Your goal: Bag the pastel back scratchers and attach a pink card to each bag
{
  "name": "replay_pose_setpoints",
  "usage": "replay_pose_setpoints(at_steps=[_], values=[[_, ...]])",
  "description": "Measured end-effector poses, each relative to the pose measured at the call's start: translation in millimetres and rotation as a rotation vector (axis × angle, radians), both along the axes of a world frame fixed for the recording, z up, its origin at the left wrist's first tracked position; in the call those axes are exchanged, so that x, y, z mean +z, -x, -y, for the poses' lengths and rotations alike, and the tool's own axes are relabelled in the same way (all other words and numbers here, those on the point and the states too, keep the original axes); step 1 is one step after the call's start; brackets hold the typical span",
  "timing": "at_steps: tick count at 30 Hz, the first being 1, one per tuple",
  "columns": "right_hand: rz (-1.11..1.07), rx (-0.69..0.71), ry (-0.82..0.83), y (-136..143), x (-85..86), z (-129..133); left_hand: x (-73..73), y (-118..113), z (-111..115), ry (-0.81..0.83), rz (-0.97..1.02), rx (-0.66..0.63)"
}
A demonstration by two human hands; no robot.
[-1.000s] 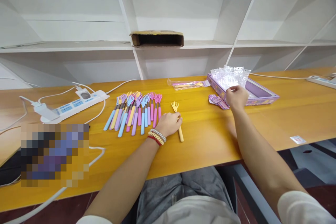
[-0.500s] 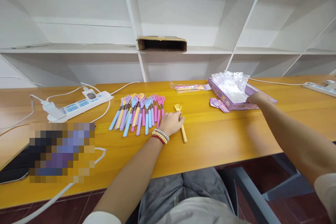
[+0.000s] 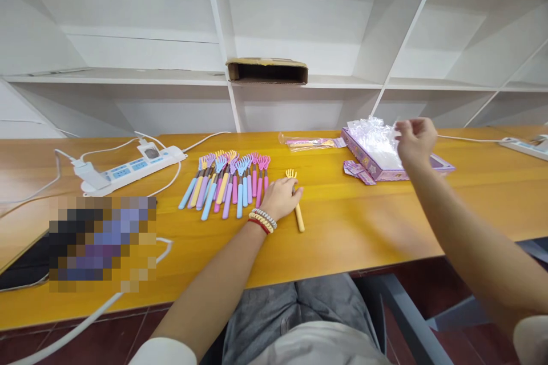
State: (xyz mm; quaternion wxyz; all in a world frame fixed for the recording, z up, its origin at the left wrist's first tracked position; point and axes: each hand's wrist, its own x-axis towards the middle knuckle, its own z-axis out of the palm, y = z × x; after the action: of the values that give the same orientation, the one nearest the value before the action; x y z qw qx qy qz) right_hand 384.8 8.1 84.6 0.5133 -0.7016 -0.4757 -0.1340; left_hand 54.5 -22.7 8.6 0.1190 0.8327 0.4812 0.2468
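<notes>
My left hand (image 3: 280, 198) rests on the table with its fingers closed round the neck of a yellow back scratcher (image 3: 299, 218), whose claw head points away from me. Just left of it lies a spread of back scratchers (image 3: 226, 185) in pink, blue, purple and yellow. Over a shallow purple box (image 3: 387, 173) at the right, my right hand (image 3: 414, 138) is raised with thumb and fingers pinched at the edge of a clear plastic bag (image 3: 396, 124). A heap of such clear bags (image 3: 372, 132) fills the box's left part.
A packed back scratcher (image 3: 310, 143) lies left of the box, and folded purple cards (image 3: 358, 172) lie before it. A power strip (image 3: 136, 168) with cables and a partly blurred dark item (image 3: 25, 262) are on the left. White shelves behind hold a cardboard box (image 3: 268, 71).
My right hand has lifted from the box's front right side and moved up and left to the clear bags. My left hand stays on the yellow back scratcher.
</notes>
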Motion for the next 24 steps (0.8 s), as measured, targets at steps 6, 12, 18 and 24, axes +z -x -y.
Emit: replay_pose_setpoints(at_steps=[6, 12, 18, 24], values=[[0.501, 0.911, -0.036, 136, -31.6, 36, -3.3, -1, -7, 0.285, 0.549, -0.119], [0.709, 1.261, -0.051, 194, -64.7, 46, 2.8, 4, -13, 0.694, 1.134, -0.166], [0.505, 1.333, -0.113, 190, -75.4, 45, 10.4, 10, -18, 0.584, 1.267, -0.04], [-0.022, 0.947, 0.061, 175, -80.6, 35, 3.7, 10, -22, 0.689, 1.228, -0.024]])
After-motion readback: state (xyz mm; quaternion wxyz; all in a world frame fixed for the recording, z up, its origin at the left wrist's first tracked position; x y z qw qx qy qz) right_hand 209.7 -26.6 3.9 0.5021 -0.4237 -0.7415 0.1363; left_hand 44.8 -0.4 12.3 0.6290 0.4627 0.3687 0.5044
